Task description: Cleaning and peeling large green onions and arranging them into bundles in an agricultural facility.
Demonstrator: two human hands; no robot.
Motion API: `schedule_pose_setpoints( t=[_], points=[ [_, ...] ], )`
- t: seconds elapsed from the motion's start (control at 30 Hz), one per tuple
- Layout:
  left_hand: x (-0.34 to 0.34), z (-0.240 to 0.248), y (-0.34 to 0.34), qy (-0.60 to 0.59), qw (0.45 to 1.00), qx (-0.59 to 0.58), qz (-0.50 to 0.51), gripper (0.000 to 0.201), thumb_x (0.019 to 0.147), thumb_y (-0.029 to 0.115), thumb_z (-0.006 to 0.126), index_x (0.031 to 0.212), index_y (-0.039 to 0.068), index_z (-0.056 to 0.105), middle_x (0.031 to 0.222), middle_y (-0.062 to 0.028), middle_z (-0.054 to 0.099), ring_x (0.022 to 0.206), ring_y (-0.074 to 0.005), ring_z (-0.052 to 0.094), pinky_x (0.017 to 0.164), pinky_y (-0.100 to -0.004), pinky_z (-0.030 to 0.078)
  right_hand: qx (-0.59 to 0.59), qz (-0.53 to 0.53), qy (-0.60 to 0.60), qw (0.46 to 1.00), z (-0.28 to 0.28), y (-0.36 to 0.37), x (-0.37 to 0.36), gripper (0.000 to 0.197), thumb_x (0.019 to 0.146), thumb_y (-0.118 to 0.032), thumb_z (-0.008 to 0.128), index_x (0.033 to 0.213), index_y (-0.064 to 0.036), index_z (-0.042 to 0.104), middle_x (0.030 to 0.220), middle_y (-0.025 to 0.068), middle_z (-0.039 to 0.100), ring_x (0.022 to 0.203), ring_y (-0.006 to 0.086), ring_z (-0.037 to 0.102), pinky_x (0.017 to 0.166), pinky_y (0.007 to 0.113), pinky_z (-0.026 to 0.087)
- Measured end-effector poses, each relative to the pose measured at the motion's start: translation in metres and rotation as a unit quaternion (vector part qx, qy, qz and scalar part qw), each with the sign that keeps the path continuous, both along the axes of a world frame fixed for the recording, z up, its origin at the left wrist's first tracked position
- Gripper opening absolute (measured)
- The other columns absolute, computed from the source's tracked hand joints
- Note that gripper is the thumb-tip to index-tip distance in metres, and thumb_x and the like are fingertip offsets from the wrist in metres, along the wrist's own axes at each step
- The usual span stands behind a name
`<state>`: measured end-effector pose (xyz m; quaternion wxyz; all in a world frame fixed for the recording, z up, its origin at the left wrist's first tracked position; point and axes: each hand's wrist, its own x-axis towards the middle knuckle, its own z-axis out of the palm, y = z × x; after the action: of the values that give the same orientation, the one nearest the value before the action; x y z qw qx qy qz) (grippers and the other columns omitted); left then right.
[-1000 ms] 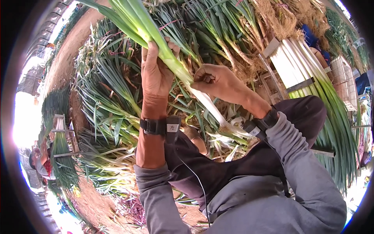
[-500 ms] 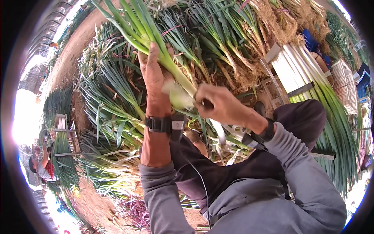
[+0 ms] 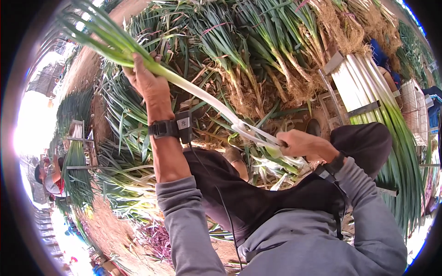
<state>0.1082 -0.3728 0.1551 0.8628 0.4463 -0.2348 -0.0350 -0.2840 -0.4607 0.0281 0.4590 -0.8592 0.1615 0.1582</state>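
Observation:
My left hand (image 3: 148, 83) is wrapped round a long green onion (image 3: 199, 93) where its white stalk turns into green leaves. The leaves fan out to the upper left, and the bare white stalk slants down to the right. My right hand (image 3: 307, 146) is closed on a pale outer layer (image 3: 260, 140) that peels away near the stalk's lower end and stretches between the two. Part of what the right fingers grip is hidden. Below the stalk lie stripped leaves and peelings (image 3: 276, 172), in front of my knees.
Untrimmed green onions with dirty roots (image 3: 239, 87) are heaped ahead. At my right, a metal rack (image 3: 363, 109) bears a stack of clean white-stalked onions (image 3: 357, 83), beside a pale plastic crate (image 3: 411, 110). Another person (image 3: 51, 177) sits far left by a smaller rack (image 3: 76, 138). A cable (image 3: 216, 188) hangs from my left wrist.
My left hand has moved left with the green onion, which now slants lower. My right hand has pulled down and right, drawing the outer layer away from the stalk.

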Motion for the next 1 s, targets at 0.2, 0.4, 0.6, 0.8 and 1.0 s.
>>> schedule_pose_setpoints(
  t=[0.2, 0.4, 0.6, 0.8, 1.0],
  points=[
    [0.004, -0.011, 0.028, -0.008, 0.997, 0.069, 0.035, 0.043, 0.105, 0.025, 0.057, 0.142, 0.012, 0.040, 0.113, -0.0097, 0.061, 0.095, -0.0228, 0.063, 0.085, -0.0385, 0.054, -0.143, 0.181, 0.177, 0.957, -0.100, 0.018, -0.010, 0.023, 0.075, -0.014, 0.065, 0.092, 0.0001, 0.071, 0.079, 0.0223, 0.069, 0.078, 0.0414, 0.068, 0.071, 0.047, 0.053],
    [0.007, 0.006, 0.025, 0.033, 0.998, -0.027, 0.051, 0.043, 0.104, 0.016, 0.056, 0.142, 0.007, 0.039, 0.118, -0.0121, 0.058, 0.097, -0.0257, 0.065, 0.085, -0.0389, 0.054, -0.092, -0.086, -0.090, 0.988, -0.108, 0.007, -0.005, 0.026, 0.086, -0.022, 0.065, 0.096, 0.0012, 0.070, 0.089, 0.0243, 0.068, 0.087, 0.0444, 0.067, 0.075, 0.050, 0.052],
    [0.042, -0.042, 0.031, -0.428, 0.732, 0.409, 0.338, 0.050, 0.094, 0.004, 0.061, 0.141, -0.009, 0.048, 0.108, -0.0226, 0.073, 0.101, -0.0429, 0.066, 0.096, -0.0551, 0.047, -0.097, -0.281, -0.196, 0.935, -0.037, 0.014, 0.066, 0.056, 0.092, -0.053, 0.069, 0.117, -0.0031, 0.063, 0.095, 0.0187, 0.067, 0.082, 0.0356, 0.067, 0.074, 0.048, 0.054],
    [0.089, -0.064, 0.057, -0.050, 0.979, 0.102, 0.172, 0.047, 0.100, 0.004, 0.055, 0.145, -0.004, 0.044, 0.123, -0.0240, 0.063, 0.112, -0.0310, 0.064, 0.102, -0.0406, 0.050, 0.485, -0.429, -0.285, 0.707, 0.006, 0.037, 0.086, 0.049, 0.096, -0.047, 0.070, 0.119, -0.0060, 0.058, 0.083, -0.0018, 0.062, 0.066, 0.0075, 0.064, 0.054, 0.023, 0.055],
    [0.036, -0.061, 0.021, -0.117, 0.940, 0.276, 0.162, 0.047, 0.104, 0.003, 0.046, 0.148, -0.012, 0.037, 0.120, -0.0195, 0.064, 0.111, -0.0293, 0.063, 0.106, -0.0414, 0.046, 0.486, -0.293, -0.319, 0.759, -0.002, -0.004, 0.049, 0.029, 0.102, -0.035, 0.064, 0.111, -0.0069, 0.062, 0.068, -0.0005, 0.059, 0.056, 0.0058, 0.058, 0.045, 0.024, 0.046]
  ],
)
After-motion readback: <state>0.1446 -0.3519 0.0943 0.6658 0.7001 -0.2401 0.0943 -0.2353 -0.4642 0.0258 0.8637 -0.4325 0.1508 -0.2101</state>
